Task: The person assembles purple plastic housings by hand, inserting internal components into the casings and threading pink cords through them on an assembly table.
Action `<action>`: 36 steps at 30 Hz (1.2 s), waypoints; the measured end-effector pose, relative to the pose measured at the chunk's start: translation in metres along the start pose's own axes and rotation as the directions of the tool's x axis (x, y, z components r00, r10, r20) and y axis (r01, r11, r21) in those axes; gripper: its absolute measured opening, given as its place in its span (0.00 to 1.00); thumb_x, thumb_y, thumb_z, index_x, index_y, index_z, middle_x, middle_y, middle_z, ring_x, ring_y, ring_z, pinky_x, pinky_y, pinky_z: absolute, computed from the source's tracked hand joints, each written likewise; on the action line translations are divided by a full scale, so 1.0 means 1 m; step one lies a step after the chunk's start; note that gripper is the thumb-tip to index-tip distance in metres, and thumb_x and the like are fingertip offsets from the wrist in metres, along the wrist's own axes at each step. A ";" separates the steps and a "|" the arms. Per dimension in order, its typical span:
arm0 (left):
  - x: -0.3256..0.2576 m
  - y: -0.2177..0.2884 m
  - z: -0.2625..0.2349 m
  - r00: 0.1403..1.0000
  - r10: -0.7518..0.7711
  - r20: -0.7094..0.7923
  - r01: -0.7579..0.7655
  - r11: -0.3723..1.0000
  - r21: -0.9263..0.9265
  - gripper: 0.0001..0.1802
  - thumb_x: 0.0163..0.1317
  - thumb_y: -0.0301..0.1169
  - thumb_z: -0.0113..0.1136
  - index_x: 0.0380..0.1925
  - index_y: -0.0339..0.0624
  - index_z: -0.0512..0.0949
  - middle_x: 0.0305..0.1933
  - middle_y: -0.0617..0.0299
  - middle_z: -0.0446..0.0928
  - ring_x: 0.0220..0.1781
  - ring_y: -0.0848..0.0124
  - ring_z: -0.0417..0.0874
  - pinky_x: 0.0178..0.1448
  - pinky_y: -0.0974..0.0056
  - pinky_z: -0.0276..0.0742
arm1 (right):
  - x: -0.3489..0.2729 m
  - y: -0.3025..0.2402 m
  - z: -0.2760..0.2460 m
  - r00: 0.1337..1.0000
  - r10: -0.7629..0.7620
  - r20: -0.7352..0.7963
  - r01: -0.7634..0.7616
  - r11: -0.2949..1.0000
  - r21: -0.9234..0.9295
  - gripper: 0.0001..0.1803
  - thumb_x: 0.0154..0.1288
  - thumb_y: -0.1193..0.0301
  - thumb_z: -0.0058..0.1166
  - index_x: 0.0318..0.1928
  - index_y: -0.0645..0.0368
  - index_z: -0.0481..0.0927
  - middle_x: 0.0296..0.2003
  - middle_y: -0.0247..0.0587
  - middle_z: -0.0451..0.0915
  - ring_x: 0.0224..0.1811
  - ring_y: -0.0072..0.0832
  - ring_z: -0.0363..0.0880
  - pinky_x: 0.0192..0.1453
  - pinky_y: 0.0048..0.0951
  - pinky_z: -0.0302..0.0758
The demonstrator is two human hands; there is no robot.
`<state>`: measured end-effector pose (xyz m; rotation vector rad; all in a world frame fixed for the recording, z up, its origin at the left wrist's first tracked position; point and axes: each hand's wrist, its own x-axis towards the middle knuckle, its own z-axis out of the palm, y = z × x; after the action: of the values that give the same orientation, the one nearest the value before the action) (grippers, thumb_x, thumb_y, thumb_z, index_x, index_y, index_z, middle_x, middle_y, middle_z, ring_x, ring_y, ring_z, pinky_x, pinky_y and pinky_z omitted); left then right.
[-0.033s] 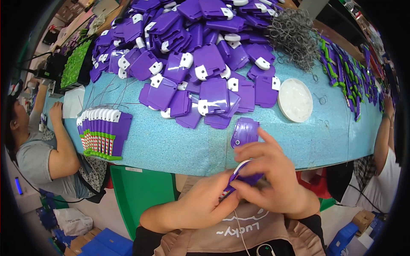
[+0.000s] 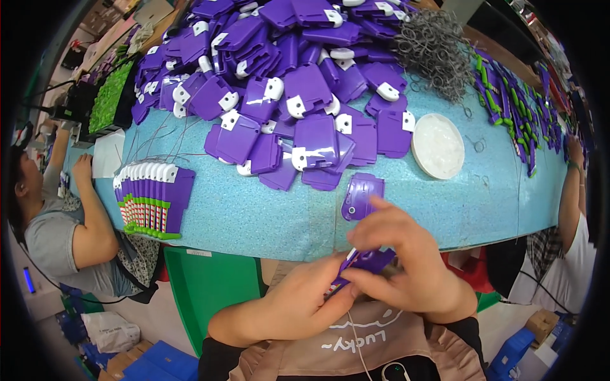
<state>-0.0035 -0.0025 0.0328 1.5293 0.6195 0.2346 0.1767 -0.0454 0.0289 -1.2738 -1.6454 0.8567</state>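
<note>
Close in front of my apron, both hands work on a purple plastic piece [image 2: 375, 259] with a white edge and a red-and-white striped part low down. My left hand [image 2: 308, 289] is closed round its left side, the thumb pressed near the striped part. My right hand [image 2: 406, 260] grips it with the thumb at the lower edge; its other fingers curl over the top and partly hide it. Just beyond my right fingers a single purple plastic plate [image 2: 363, 195] with a small hole lies on the blue tabletop [image 2: 267, 219].
A heap of purple-and-white plastic plates [image 2: 308, 89] covers the back. Beside it are tangled metal rings [image 2: 438, 54] and a white round dish [image 2: 438, 147]. Finished-looking striped pieces [image 2: 152, 197] stand in a row at left. A green tray [image 2: 213, 286] is below. People sit at both sides.
My right fingers have come slightly lower and closer over the piece, and its white edge shows less. My left hand keeps its hold in nearly the same place.
</note>
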 end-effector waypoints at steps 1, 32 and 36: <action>0.000 0.000 -0.001 1.000 -0.002 0.012 0.002 1.000 0.001 0.16 0.56 0.25 0.53 0.45 0.34 0.68 0.32 0.51 0.75 0.30 0.55 0.78 0.32 0.60 0.72 | 0.004 0.002 -0.002 0.999 -0.009 0.037 0.008 1.000 0.023 0.22 0.46 0.72 0.62 0.44 0.57 0.71 0.37 0.42 0.73 0.40 0.40 0.73 0.47 0.35 0.69; -0.009 -0.003 0.009 0.951 -0.204 -0.233 0.074 0.881 -0.468 0.14 0.63 0.26 0.48 0.48 0.33 0.66 0.40 0.56 0.77 0.32 0.77 0.77 0.37 0.72 0.74 | -0.036 0.052 -0.103 0.667 0.191 -0.720 -0.315 0.948 -0.040 0.06 0.53 0.78 0.58 0.27 0.63 0.74 0.22 0.31 0.75 0.26 0.14 0.70 0.31 0.16 0.65; 0.002 -0.005 0.013 0.964 -0.258 -0.060 0.197 0.848 -0.492 0.15 0.63 0.27 0.50 0.50 0.36 0.67 0.39 0.61 0.77 0.29 0.80 0.75 0.34 0.74 0.73 | -0.031 0.019 -0.063 0.841 0.328 -0.431 -0.156 0.909 0.386 0.05 0.51 0.80 0.59 0.27 0.63 0.75 0.24 0.33 0.77 0.27 0.17 0.72 0.33 0.18 0.67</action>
<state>0.0036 -0.0126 0.0261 0.9518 0.7701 0.2796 0.2449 -0.0696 0.0300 -1.3355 -0.8995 0.8369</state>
